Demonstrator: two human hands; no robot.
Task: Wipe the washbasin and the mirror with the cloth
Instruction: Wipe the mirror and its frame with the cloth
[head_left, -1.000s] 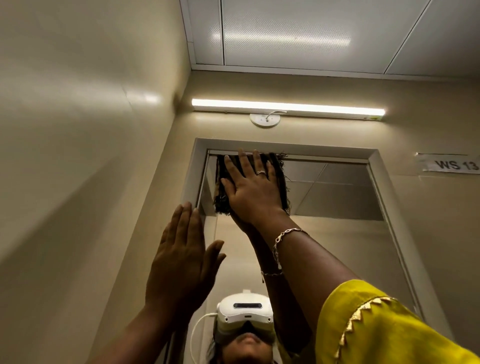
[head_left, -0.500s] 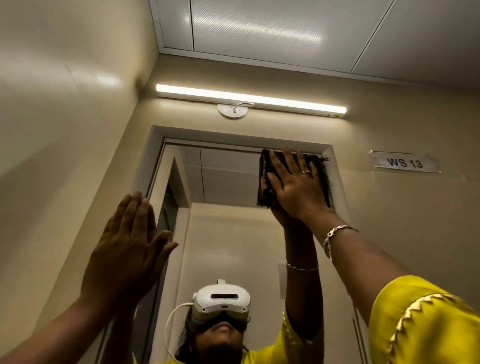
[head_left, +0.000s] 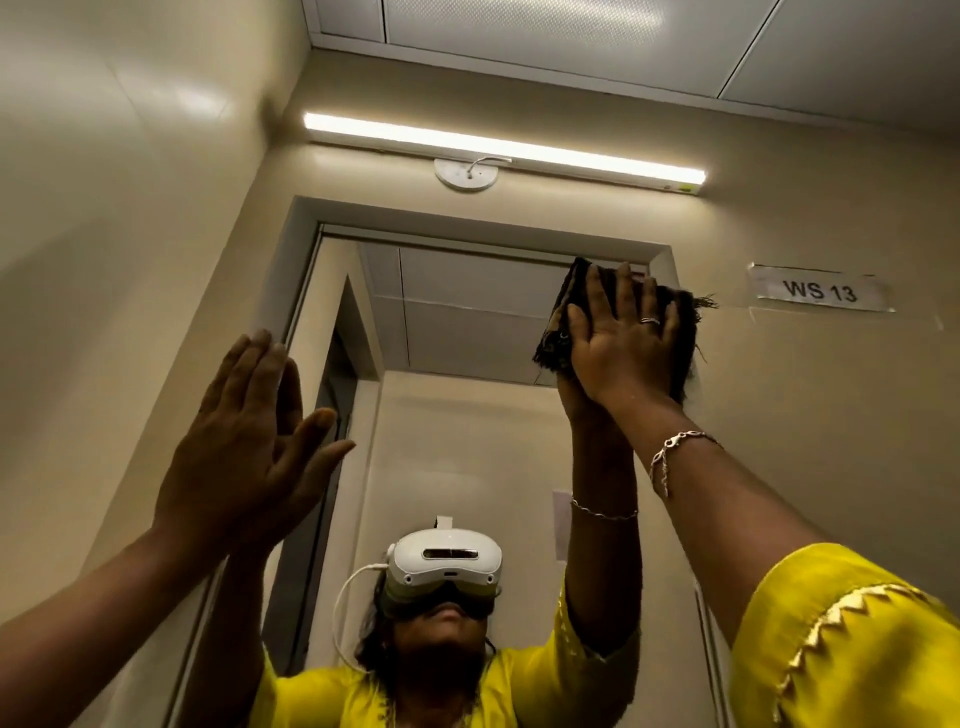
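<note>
Since one second ago the right hand (head_left: 621, 340) and the cloth (head_left: 561, 317) under it have travelled from the top left corner of the mirror (head_left: 467, 312) to its top right corner, and part of the cloth now lies over the right frame edge. This hand is spread flat, palm pressing the dark cloth against the glass, with all fingers stretched; one ring (head_left: 650, 320) is on one finger and one bracelet (head_left: 670, 452) is on the wrist. The left hand (head_left: 249, 431) is open wide with fingers together and thumb apart, holding nothing, near the left edge of the mirror frame; I cannot tell if it touches the wall. One cloth, one mirror, one lamp (head_left: 504, 148) above it and one paper label (head_left: 818, 292) reading "WS 13" on the wall to the right are visible. One yellow sleeve (head_left: 841, 639) is cut off by the lower right corner. The cloth is mostly hidden behind the hand; only its frayed borders show. The washbasin is out of view. The mirror's lower part is cut off by the picture's bottom edge.
</note>
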